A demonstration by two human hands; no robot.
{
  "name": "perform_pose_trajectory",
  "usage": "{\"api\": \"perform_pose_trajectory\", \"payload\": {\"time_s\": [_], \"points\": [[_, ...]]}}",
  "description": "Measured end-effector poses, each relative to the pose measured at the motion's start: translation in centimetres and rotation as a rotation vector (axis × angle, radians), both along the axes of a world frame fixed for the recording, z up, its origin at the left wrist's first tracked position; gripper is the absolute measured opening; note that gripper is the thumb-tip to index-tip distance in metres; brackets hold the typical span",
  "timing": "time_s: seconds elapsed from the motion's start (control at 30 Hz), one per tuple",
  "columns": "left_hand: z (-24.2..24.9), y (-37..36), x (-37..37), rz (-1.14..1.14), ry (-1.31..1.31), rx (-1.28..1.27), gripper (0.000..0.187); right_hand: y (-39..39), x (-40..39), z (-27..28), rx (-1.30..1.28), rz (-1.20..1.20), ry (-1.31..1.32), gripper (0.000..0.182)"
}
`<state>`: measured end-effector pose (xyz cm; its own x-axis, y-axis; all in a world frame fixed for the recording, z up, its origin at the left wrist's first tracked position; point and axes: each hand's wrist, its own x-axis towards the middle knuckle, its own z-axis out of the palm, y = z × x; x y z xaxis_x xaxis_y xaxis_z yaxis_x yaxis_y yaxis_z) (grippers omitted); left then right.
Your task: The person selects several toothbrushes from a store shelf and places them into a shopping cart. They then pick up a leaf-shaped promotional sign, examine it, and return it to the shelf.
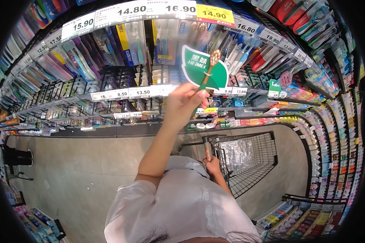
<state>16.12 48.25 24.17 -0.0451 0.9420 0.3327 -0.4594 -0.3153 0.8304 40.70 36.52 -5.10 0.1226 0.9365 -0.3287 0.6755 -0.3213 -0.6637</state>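
Observation:
My left hand (pixel 190 97) is raised to the shelf front, fingers closed round the base of a toothbrush display sign. The sign (pixel 194 69) is a green, white-edged leaf shape printed "HEIMEI", and a toothbrush (pixel 213 62) with a gold-brown head and green handle stands upright against its face. Packed toothbrushes (pixel 166 42) hang right behind it. Lower down, my right hand (pixel 212 165) is wrapped round the handle (pixel 207 148) of a black wire shopping cart (pixel 247 156) at my right side.
Price strips (pixel 142 92) run along the curved shelves in front. More shelving (pixel 332 137) bends round on the right, and low racks (pixel 300 218) stand at the lower right. Grey floor (pixel 85 170) spreads to the left, where a person's dark-clothed legs (pixel 16 156) show beside another cart.

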Motion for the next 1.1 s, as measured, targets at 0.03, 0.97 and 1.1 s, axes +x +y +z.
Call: {"api": "perform_pose_trajectory", "payload": {"time_s": [0.03, 0.97, 1.1], "points": [[-0.1, 0.0, -0.1, -0.01, 0.024, -0.005, 0.02, 0.0, 0.0, 0.3, -0.027, -0.006, 0.001, 0.027], [0.2, -0.5, 0.2, 0.162, 0.029, 0.039, 0.015, 0.3, 0.6, -0.4, -0.041, 0.01, -0.057, 0.03], [0.4, -0.6, 0.2, 0.147, 0.01, 0.024, 0.015, 0.1, 0.3, 0.2, -0.023, 0.008, -0.07, 0.028]]}}
